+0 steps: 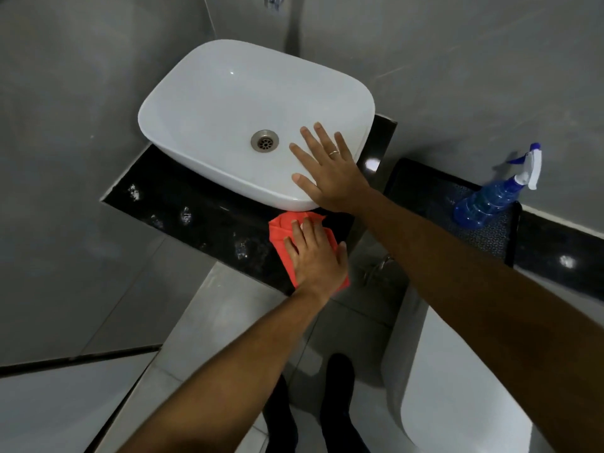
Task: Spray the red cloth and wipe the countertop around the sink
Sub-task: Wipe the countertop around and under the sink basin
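Observation:
A red cloth (pixel 279 233) lies on the black stone countertop (pixel 196 217) just in front of the white basin sink (pixel 228 103). My left hand (pixel 315 256) presses flat on the cloth, covering most of it, near the counter's front edge. My right hand (pixel 330 174) rests palm down on the sink's front right rim with its fingers spread and nothing in it. A blue spray bottle (pixel 487 201) stands apart at the right, on a dark patterned tray (pixel 425 191) by the wall.
Wet streaks shine on the countertop left of the cloth. Grey tiled walls close in on the left and behind the sink. A white toilet (pixel 457 387) is at the lower right, and my dark shoes are on the grey floor below.

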